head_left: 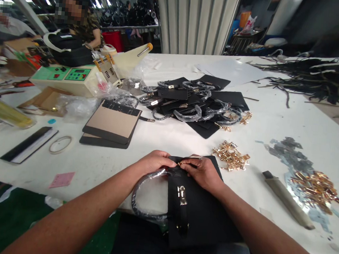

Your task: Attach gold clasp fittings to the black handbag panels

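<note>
Two bare arms (90, 199) reach in, closest to us. Between them, the flat black piece (206, 214) hangs over the near edge of the tabletop (102, 172), down by the person's lap (134, 239). A curved handle (135, 193) in clear plastic sticks out to its left. The left hand (162, 160) has its fingers closed on the top left corner. The right hand (202, 172) has its fingers pinched nearly shut on a tiny gold bit (179, 164) at the top edge. There is bare white room ahead, before the big black heap (174, 101). A gold pile (229, 156) sits near the right hand. Fingertips hide most of the gold bit, so its shape is hard to see.
</note>
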`<state>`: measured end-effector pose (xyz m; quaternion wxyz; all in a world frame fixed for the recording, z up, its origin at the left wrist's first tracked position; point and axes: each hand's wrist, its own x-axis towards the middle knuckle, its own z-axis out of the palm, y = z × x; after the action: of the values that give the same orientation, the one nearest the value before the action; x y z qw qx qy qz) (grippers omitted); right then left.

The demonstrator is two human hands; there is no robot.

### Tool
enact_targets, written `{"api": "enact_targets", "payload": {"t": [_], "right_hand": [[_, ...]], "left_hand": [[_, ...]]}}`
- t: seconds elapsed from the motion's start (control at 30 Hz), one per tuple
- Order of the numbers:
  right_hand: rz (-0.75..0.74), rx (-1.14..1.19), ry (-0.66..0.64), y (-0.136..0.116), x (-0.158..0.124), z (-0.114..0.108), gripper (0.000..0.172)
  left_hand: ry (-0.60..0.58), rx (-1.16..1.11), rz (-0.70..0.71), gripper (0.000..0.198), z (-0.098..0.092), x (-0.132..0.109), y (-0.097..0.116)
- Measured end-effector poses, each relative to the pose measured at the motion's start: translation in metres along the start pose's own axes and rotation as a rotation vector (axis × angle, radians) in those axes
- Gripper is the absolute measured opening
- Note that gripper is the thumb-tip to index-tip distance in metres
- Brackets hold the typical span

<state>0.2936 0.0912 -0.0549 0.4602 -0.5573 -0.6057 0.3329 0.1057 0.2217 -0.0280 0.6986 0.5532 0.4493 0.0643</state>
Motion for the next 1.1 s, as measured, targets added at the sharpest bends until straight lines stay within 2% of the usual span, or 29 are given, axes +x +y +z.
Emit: {"api": "enact_targets", "payload": {"t": [0.2,0.53,0.7,0.93,1.1], "right_hand": [[0.026,0.026,0.001,0.001,0.002,-0.001,0.020],[-0.040,-0.011,0.002,0.005,0.000,0.000,0.017],[-0.122,-0.139,0.027,0.006,0.001,0.002,0.014],[-0.203,-0.329,0.013,0.006,0.000,0.005,0.016],[-0.162,-0.603,-0.051,-0.008,0.005,0.009,0.019]], "left_hand": [[0.006,-0.005,-0.029,0.037,0.003,-0.001,0.004],[0.092,0.148,-0.009,0.026,0.009,0.001,0.007],[0.107,0.149,-0.010,0.025,0.009,-0.001,0.007],[0.037,0.045,-0.017,0.019,0.007,-0.003,0.005],[0.052,0.182,0.027,0.017,0.004,-0.002,0.007]]}}
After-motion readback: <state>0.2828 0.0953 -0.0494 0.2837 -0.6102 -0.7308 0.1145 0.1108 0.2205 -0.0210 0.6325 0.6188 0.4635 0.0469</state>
